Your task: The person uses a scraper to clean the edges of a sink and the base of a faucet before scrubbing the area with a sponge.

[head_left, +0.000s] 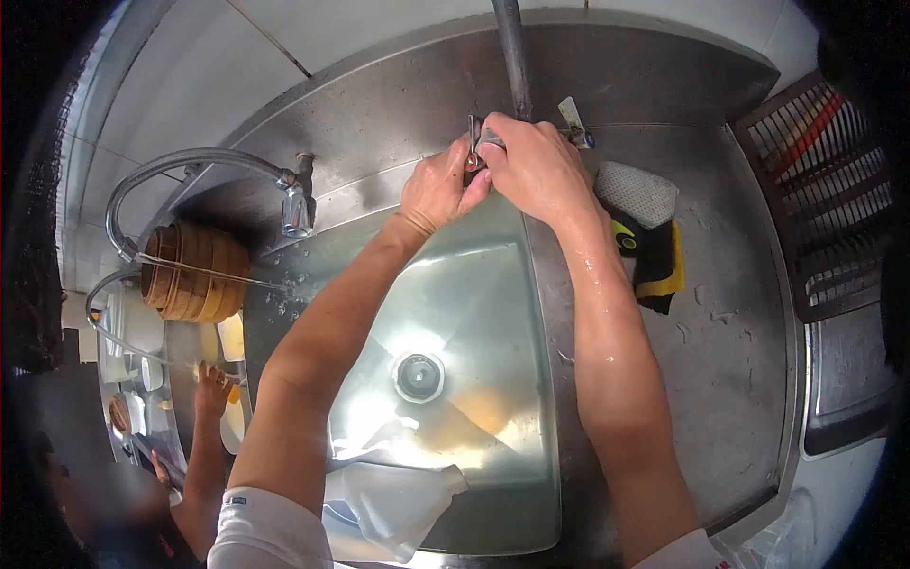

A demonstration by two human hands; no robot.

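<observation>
At the back rim of the sink my two hands meet, both with fingers closed. My left hand [434, 192] pinches the left side of a small shiny metal piece [472, 131] with a reddish spot low on it. Over its right side curls my right hand [542, 169]. Fingers hide most of the piece, and I cannot tell what it is. Just right of my right hand, a small pale tag-like strip [571, 114] stands on the steel ledge. Both forearms are wet and reach across the sink [542, 379], which holds water over a round drain [418, 377].
Water runs from a curved spout [204, 155] at left, beside stacked bamboo steamers [199, 272]. A translucent plastic jug [403, 507] lies at the near edge. On the right drainboard are a grey scrub pad [637, 194] and a yellow-black sponge [664, 261]. Another person's hand [214, 384] works lower left.
</observation>
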